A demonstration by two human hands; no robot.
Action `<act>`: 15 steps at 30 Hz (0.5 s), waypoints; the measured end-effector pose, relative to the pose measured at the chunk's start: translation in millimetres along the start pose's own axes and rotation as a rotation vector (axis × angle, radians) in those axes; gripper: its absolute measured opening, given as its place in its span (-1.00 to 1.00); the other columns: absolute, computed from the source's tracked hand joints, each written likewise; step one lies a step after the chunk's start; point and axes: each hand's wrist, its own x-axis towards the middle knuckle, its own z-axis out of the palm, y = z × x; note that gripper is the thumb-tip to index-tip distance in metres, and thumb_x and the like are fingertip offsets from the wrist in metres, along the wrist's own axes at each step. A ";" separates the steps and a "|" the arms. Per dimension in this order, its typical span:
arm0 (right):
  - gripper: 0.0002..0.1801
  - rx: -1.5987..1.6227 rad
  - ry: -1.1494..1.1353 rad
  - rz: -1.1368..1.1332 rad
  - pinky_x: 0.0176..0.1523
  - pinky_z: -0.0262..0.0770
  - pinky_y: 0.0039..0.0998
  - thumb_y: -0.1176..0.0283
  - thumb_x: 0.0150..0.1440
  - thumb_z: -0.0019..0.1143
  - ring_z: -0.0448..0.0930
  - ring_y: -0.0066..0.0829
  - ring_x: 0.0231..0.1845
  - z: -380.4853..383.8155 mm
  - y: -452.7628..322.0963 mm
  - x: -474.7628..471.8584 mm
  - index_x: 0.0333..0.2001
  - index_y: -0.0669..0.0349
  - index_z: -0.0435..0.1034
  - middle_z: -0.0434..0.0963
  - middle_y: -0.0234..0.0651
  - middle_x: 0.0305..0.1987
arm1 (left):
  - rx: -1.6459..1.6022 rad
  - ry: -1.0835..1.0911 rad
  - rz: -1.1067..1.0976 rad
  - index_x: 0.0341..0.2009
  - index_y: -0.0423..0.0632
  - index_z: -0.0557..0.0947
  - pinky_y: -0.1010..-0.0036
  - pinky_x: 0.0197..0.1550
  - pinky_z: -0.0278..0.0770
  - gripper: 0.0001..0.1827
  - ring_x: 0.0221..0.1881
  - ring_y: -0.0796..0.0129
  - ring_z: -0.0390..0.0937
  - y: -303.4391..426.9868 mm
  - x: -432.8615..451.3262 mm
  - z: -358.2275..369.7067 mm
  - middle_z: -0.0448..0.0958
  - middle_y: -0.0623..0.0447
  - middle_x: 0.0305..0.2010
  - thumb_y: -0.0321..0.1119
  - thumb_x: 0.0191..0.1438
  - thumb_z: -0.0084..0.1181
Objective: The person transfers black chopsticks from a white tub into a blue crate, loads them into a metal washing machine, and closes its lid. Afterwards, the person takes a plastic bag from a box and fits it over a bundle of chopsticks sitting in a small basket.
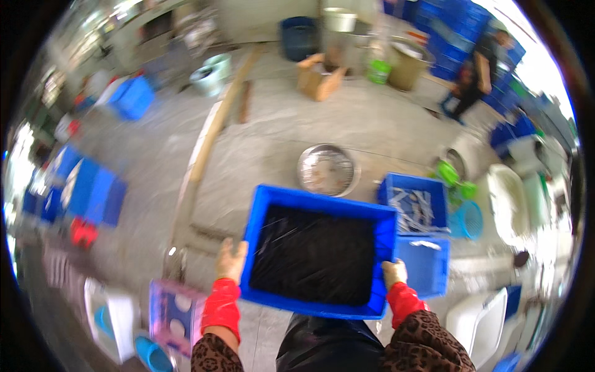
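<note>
A blue plastic crate (320, 311) is held up in front of me, with dark, blurred contents across its bottom. My left hand (231, 260) is at its left wall, with the thumb against the side and the fingers spread upward. On the right wall my right hand (394, 272) grips the crate, its fingers partly hidden. Both wrists have red cuffs below leopard-print sleeves. Just beyond the crate, a round metal basin (327, 170) stands on the floor with a little matter inside.
Right of the crate are a blue crate with pale strips (413, 204) and another blue crate (423, 267). A pink crate (176, 316) lies lower left. A raised yellowish edge (204, 153) crosses the floor. A cardboard box (320, 79) stands ahead; a person (481, 69) is upper right.
</note>
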 end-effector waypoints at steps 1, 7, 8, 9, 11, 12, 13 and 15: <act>-0.74 -0.084 -0.062 0.048 -0.39 0.37 -0.39 0.34 -0.30 -0.02 0.46 -0.32 -0.56 4.9 19.0 28.5 -0.48 0.26 0.37 0.43 -0.20 -0.61 | -0.020 -0.042 0.035 -0.15 -0.23 0.40 0.28 -0.09 0.25 -0.41 -0.14 0.04 0.36 19.2 18.2 9.2 0.40 -0.22 -0.18 0.02 -0.14 -0.01; -0.58 -0.080 0.028 0.148 -0.21 0.37 -0.45 0.30 -0.24 -0.03 0.49 -0.28 -0.37 16.6 9.4 55.1 -0.23 0.22 0.34 0.47 -0.16 -0.44 | 0.339 -0.231 -0.129 -0.38 -0.27 0.46 0.23 -0.23 0.32 -0.53 -0.28 -0.08 0.40 108.4 41.4 34.8 0.44 -0.28 -0.36 -0.04 -0.15 -0.07; -0.58 -0.085 0.022 0.144 -0.19 0.36 -0.45 0.29 -0.24 -0.03 0.49 -0.27 -0.34 15.4 16.5 60.8 -0.23 0.21 0.34 0.48 -0.16 -0.43 | 0.319 -0.240 -0.109 -0.39 -0.27 0.46 0.22 -0.24 0.32 -0.54 -0.29 -0.08 0.40 104.5 42.9 44.4 0.44 -0.28 -0.37 -0.05 -0.15 -0.06; -0.58 -0.089 0.005 0.131 -0.17 0.36 -0.45 0.28 -0.23 -0.03 0.49 -0.27 -0.32 16.0 17.9 64.2 -0.22 0.19 0.35 0.48 -0.16 -0.41 | 0.300 -0.236 -0.097 -0.40 -0.28 0.45 0.22 -0.25 0.32 -0.54 -0.30 -0.08 0.40 100.6 46.1 45.9 0.44 -0.28 -0.38 -0.06 -0.15 -0.06; -0.59 -0.093 0.018 0.142 -0.17 0.36 -0.44 0.27 -0.22 -0.04 0.49 -0.27 -0.31 11.9 5.9 58.5 -0.23 0.18 0.35 0.48 -0.16 -0.41 | 0.296 -0.248 -0.059 -0.39 -0.28 0.45 0.21 -0.26 0.32 -0.56 -0.33 -0.08 0.41 97.7 49.6 47.7 0.44 -0.27 -0.38 -0.08 -0.15 -0.05; -0.60 -0.124 0.012 0.136 -0.17 0.36 -0.43 0.26 -0.21 -0.05 0.49 -0.27 -0.31 7.7 1.8 56.8 -0.24 0.17 0.35 0.48 -0.16 -0.40 | 0.291 -0.253 -0.044 -0.39 -0.28 0.45 0.21 -0.26 0.32 -0.56 -0.33 -0.08 0.41 96.2 48.1 48.4 0.44 -0.27 -0.38 -0.08 -0.15 -0.05; -0.60 -0.113 0.023 0.139 -0.17 0.36 -0.43 0.26 -0.21 -0.05 0.49 -0.27 -0.31 9.9 3.1 59.9 -0.24 0.17 0.35 0.48 -0.16 -0.40 | 0.266 -0.249 -0.035 -0.39 -0.28 0.45 0.22 -0.27 0.33 -0.56 -0.33 -0.07 0.41 94.7 49.8 49.5 0.44 -0.27 -0.38 -0.09 -0.15 -0.05; -0.63 -0.185 0.037 0.147 -0.15 0.35 -0.38 0.23 -0.20 -0.06 0.47 -0.22 -0.27 14.6 5.7 64.3 -0.27 0.12 0.37 0.47 -0.14 -0.35 | 0.240 -0.246 -0.026 -0.39 -0.27 0.45 0.22 -0.27 0.33 -0.57 -0.34 -0.07 0.41 95.8 53.8 50.8 0.45 -0.26 -0.39 -0.10 -0.15 -0.04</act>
